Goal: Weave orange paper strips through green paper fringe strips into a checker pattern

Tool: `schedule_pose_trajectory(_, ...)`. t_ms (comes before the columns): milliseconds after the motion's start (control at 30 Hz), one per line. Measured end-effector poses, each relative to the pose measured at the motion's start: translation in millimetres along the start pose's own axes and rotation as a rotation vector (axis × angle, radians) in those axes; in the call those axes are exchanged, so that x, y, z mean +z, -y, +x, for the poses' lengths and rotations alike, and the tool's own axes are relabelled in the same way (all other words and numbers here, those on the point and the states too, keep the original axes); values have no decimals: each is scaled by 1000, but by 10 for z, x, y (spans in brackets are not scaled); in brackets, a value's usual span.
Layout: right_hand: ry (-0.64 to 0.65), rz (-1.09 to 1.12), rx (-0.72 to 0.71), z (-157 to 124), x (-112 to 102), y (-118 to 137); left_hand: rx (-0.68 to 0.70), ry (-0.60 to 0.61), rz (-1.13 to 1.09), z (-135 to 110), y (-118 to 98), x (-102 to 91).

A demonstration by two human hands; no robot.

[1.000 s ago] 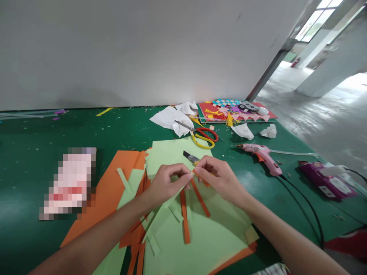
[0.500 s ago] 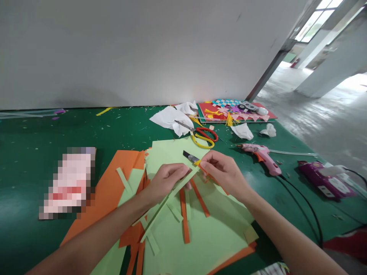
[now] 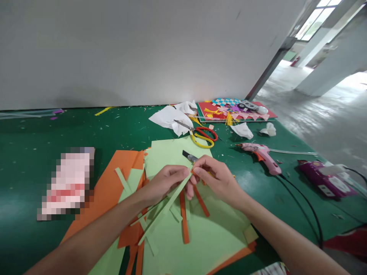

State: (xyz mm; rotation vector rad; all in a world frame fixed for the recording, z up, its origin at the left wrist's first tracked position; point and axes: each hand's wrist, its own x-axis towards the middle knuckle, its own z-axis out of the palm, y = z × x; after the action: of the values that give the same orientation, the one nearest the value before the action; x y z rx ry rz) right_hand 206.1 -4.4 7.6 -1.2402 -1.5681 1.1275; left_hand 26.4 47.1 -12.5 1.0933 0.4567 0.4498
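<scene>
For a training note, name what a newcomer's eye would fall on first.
Probably the left hand and right hand, close together near the middle, with a pale green strip slanting down leftward from their fingertips. Next, the red-and-yellow-handled scissors beyond the hands, then a pink glue gun on the green table, off to the right.

My held strip [image 3: 169,206], pale green; loose strip [image 3: 185,225], orange; tabletop [image 3: 126,130], dark green; glue gun [image 3: 265,156], pink; woven piece [image 3: 225,102], blue-and-white checked.
</scene>
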Motion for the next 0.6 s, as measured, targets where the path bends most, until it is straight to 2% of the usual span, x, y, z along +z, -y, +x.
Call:
schedule_pose_trajectory(367,-57,-84,-13,0,-8,-2,-40,-8,-2,1,8,-5)
schedule_pose_trajectory(600,-58,-47,-19,8,-9,-1,-50,1,-16,3,-22,21)
